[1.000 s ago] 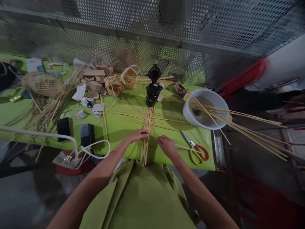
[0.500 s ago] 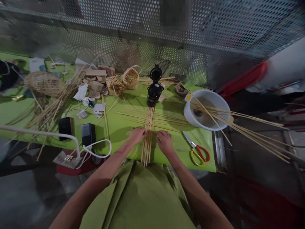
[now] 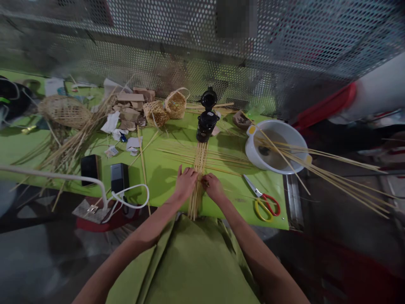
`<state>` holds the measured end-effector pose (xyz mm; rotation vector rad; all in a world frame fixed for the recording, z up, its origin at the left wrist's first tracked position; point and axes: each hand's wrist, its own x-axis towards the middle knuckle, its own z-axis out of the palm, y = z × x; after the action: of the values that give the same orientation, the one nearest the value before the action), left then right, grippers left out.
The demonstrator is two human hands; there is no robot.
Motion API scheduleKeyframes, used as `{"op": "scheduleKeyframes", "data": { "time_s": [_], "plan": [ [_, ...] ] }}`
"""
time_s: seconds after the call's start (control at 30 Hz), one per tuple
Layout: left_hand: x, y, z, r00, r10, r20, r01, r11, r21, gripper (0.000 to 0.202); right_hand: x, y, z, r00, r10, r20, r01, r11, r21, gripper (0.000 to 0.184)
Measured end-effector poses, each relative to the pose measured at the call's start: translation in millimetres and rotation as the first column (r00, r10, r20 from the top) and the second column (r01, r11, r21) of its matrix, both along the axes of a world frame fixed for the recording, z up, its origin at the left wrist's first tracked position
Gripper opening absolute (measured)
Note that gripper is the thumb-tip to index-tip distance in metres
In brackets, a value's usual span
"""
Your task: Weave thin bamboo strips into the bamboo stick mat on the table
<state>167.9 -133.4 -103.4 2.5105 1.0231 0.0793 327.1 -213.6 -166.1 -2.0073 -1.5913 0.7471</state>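
Observation:
A row of thin bamboo strips point(image 3: 200, 162) lies lengthwise on the green table point(image 3: 158, 169), running from a black bottle point(image 3: 205, 122) toward me. My left hand point(image 3: 186, 182) rests flat on the strips' left side with fingers stretched out. My right hand point(image 3: 214, 187) is on their right side, fingers curled in a pinch at the strips. More strips point(image 3: 221, 159) cross under the row and reach toward the right.
A white basin point(image 3: 276, 145) with long strips sticking out stands at the right. Red-and-yellow scissors point(image 3: 264, 202) lie near the right hand. Two dark phones point(image 3: 104, 171), a white cable point(image 3: 126, 198), small baskets point(image 3: 164, 109) and loose straw point(image 3: 66, 143) fill the left side. Perforated metal wall behind.
Both hands have drawn closer together onto the row of strips; the right hand moved left from near the scissors and now pinches at the strips.

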Motion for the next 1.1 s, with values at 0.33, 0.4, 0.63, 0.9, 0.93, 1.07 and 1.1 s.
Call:
{"op": "scheduleKeyframes", "data": {
  "time_s": [0.33, 0.4, 0.63, 0.9, 0.93, 1.07, 1.1],
  "plan": [
    [-24, -57, -20.0, 0.992, -0.077, -0.103, 0.073, 0.996, -0.045, 0.028, -3, -8, 2.1, 0.971, -0.148, -0.187, 0.155, 0.988, 0.020, 0.016],
    [-26, -52, -20.7, 0.993, -0.051, -0.110, 0.047, 0.998, -0.042, 0.027, -4, -7, 2.2, 0.967, -0.160, -0.201, 0.165, 0.986, 0.012, 0.018],
    [-24, -44, -23.1, 0.989, -0.057, -0.139, 0.046, 0.996, -0.082, 0.027, -2, -7, -4.9, 0.986, -0.110, -0.129, 0.114, 0.993, 0.020, 0.024],
    [-19, -45, -24.6, 0.983, -0.051, -0.175, 0.030, 0.992, -0.122, 0.025, -1, -5, -4.0, 0.995, -0.068, -0.069, 0.068, 0.998, -0.004, 0.026],
    [-19, -45, -25.4, 0.984, -0.042, -0.171, 0.021, 0.992, -0.127, 0.024, -2, -5, -3.3, 0.996, -0.061, -0.062, 0.060, 0.998, -0.012, 0.026],
    [-22, -46, -28.1, 0.985, 0.004, -0.172, -0.028, 0.990, -0.138, 0.022, -3, -4, 0.4, 0.998, -0.042, -0.038, 0.041, 0.999, -0.026, 0.027],
    [-22, -46, -28.6, 0.984, 0.012, -0.176, -0.036, 0.990, -0.139, 0.022, -4, -3, 1.9, 0.999, -0.039, -0.027, 0.038, 0.999, -0.027, 0.026]
  ]
}}
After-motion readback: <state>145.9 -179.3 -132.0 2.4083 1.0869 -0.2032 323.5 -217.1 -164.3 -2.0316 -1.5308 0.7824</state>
